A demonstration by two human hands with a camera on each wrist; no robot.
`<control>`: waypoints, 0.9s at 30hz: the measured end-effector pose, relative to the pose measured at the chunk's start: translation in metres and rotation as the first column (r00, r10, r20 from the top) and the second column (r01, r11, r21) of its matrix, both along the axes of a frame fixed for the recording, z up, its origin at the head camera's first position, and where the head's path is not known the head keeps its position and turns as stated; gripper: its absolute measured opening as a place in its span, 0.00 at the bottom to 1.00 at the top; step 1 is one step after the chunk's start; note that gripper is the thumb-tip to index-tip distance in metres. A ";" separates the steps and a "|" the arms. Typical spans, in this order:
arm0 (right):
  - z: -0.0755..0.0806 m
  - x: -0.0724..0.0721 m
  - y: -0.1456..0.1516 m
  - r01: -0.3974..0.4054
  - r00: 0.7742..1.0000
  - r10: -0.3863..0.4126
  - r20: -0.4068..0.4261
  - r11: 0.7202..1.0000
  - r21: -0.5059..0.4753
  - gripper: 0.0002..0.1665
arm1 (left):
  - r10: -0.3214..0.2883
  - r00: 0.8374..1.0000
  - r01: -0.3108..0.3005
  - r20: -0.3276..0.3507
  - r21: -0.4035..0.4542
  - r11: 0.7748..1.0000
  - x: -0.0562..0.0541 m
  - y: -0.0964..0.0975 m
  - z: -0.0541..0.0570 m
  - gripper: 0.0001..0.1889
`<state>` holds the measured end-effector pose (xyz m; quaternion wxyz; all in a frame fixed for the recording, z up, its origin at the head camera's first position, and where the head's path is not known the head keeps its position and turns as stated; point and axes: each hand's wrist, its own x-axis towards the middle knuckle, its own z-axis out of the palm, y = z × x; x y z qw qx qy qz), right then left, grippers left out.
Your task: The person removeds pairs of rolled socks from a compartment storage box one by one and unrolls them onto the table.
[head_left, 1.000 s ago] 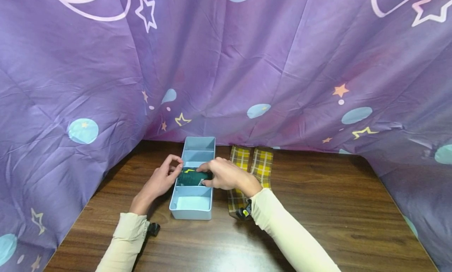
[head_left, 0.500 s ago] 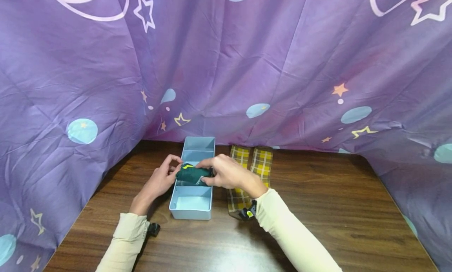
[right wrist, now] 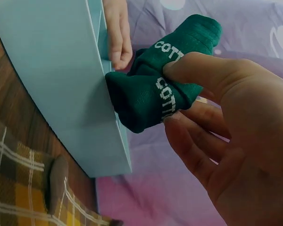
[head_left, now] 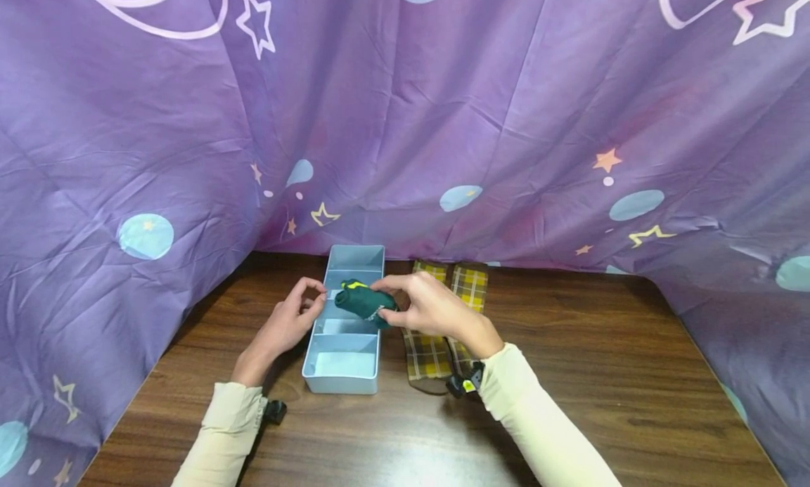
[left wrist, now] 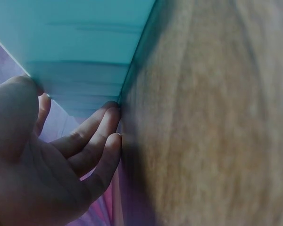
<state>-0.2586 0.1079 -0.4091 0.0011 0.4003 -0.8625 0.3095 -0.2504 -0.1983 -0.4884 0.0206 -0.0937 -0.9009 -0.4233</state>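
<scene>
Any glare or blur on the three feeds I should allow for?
Head view: bright glare low on the table; left wrist view: dim, wood grain blurred beside the blue box; right wrist view: the green bundle fairly sharp, soft shadow across the box's side.

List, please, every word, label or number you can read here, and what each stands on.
"COTT", on the green sock bundle, right wrist view; the rest is covered by the right-hand fingers.
"COTT", lower on the same bundle; its ending cannot be made out.
Too small to read: pale lettering on the bundle in the head view.
No other readable text.
</scene>
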 end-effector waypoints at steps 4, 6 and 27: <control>0.000 0.004 0.013 0.032 0.999 -0.032 0.019 0.999 -0.024 0.26 | 0.009 1.000 -0.009 0.013 -0.009 1.000 0.000 0.000 0.000 0.11; -0.001 0.005 0.021 0.046 0.999 -0.046 0.017 0.998 -0.034 0.26 | 0.013 1.000 -0.013 0.016 -0.010 1.000 0.000 0.001 0.000 0.11; -0.015 0.013 0.112 0.179 0.984 -0.179 0.004 0.983 -0.034 0.23 | 0.023 1.000 -0.023 0.011 -0.002 1.000 -0.001 0.001 -0.003 0.12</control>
